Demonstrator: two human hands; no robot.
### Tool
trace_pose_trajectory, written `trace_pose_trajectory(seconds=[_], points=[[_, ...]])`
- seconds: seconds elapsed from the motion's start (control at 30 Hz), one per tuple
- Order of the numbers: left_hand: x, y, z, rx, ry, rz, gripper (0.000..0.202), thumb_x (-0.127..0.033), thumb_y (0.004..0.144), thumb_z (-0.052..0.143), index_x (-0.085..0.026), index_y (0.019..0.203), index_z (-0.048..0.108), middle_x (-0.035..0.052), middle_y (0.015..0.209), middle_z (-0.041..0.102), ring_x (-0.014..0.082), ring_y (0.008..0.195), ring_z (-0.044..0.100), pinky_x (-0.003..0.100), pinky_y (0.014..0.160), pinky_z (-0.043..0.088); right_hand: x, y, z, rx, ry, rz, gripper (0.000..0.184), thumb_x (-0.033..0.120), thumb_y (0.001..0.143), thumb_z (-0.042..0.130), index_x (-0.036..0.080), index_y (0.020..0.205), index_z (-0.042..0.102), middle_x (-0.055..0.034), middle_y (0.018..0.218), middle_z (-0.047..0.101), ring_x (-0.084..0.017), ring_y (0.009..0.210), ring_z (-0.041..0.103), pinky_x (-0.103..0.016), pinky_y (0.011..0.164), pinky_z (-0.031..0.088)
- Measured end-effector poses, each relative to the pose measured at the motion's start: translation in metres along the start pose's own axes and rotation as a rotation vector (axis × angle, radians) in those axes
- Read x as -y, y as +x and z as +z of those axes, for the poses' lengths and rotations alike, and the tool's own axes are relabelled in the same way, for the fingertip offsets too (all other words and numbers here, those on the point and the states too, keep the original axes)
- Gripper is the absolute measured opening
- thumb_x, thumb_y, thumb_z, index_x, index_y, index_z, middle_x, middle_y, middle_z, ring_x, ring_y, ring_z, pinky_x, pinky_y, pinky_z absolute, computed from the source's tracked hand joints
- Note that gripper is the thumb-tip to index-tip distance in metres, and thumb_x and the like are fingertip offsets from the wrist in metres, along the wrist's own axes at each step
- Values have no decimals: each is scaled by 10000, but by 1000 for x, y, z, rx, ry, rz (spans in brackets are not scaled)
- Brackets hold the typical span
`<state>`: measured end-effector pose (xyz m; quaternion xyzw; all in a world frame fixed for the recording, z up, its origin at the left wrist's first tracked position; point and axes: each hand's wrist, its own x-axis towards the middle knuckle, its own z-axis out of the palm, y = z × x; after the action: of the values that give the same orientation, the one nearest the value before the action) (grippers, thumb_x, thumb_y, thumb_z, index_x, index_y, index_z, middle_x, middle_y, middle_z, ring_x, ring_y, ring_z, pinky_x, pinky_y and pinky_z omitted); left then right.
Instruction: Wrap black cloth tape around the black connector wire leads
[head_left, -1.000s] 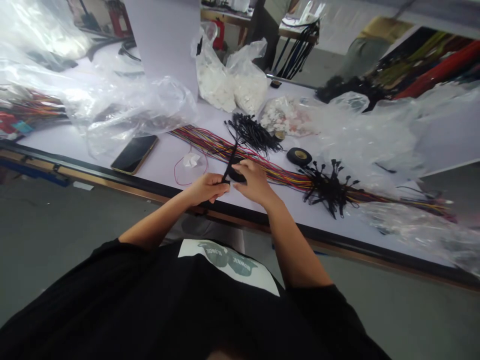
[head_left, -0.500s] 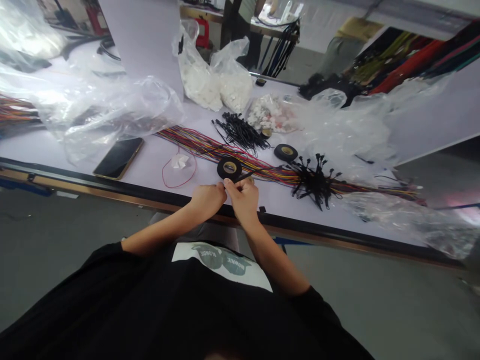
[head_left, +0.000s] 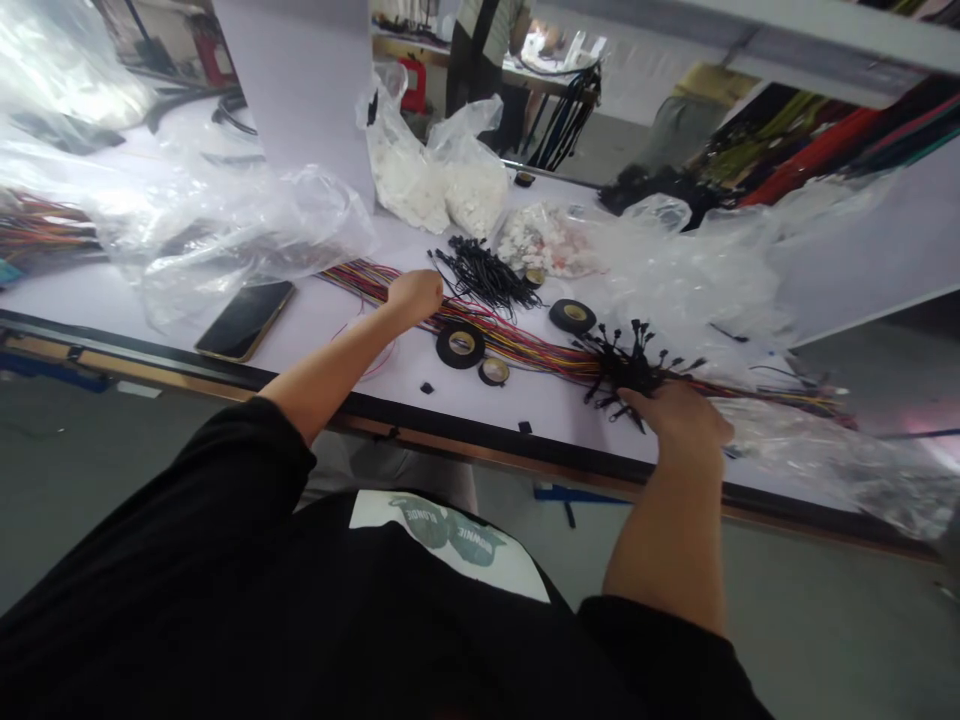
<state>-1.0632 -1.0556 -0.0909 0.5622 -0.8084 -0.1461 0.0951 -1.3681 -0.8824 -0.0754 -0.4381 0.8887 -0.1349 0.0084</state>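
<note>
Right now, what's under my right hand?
Around your right hand, black connector leads show on the thumb side and coloured wires on the other. Whatever lies directly beneath it is covered, so I can't tell.

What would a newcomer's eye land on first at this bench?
Probably the bundle of coloured wires across the tabletop, the left hand over its left part, the right hand at the black connector cluster. Next, perhaps the crumpled clear bag at left and the phone beside it.

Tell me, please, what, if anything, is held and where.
It cannot be told: left hand over the wire bundle, right hand at black connectors, grips hidden.
</note>
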Motion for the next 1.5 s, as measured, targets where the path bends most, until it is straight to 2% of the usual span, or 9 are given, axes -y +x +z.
trace_pose_trajectory(seconds=[0.1,0.33,0.5,0.6,0.77,0.9,1.1,1.33,1.5], points=[[-2,37,12,65,29,-38,336,-264,774,572,-78,1038,664,172,1079,668,272,1067,598,313,898,459,17,-14,4,-21,-120,183,506,477,741,581,140,1115,633,-244,1028,673,-426,995,617,-546,750,441],[3,44,29,41,-2,16,266,-197,771,533,-127,972,695,121,1070,684,236,1044,605,284,893,447,74,-54,40,121,210,-464,315,327,809,527,197,1065,657,-83,930,730,-239,859,661,-375,770,484],[13,33,4,-119,-87,33,273,-153,816,445,-106,952,677,118,1018,684,217,1015,605,274,895,430,120,-60,59,135,162,-835,290,218,852,471,166,1067,659,-117,1082,698,-245,1016,615,-388,863,461],[16,10,-12,-193,-363,45,160,-134,774,496,-124,851,636,42,718,655,151,736,620,246,726,459,146,-58,71,148,64,-976,349,197,817,543,144,1154,621,-146,1212,644,-285,1146,556,-434,948,421],[21,-52,-15,-107,-1086,11,114,-106,726,544,-167,663,471,-83,426,409,40,351,346,174,401,251,161,-55,90,240,35,-915,446,101,773,564,144,1217,584,-162,1220,644,-295,1136,585,-489,1007,383],[24,-97,-3,-73,-1372,-108,107,-135,660,595,-161,659,491,-76,497,446,20,376,333,171,375,181,152,-62,82,364,496,-832,434,225,798,580,198,1231,569,-101,1206,665,-250,1090,628,-425,926,475],[16,-131,9,-235,-1236,84,250,-207,641,665,-139,881,667,-55,585,526,42,511,404,185,490,322,149,-91,52,404,748,-838,410,363,790,601,249,1183,604,-35,1054,726,-225,971,670,-379,844,506],[7,-136,30,-360,-1164,128,86,-230,728,602,-155,741,642,4,697,628,104,666,545,229,632,428,153,-112,48,200,520,-874,378,349,811,582,209,1159,630,-66,1046,719,-236,927,660,-368,816,503],[2,-139,34,-256,-1222,28,54,-173,752,554,-158,701,562,-35,641,545,84,627,485,222,626,389,155,-120,48,50,307,-906,373,293,828,519,198,1173,626,-89,1034,720,-253,924,645,-388,822,476]])
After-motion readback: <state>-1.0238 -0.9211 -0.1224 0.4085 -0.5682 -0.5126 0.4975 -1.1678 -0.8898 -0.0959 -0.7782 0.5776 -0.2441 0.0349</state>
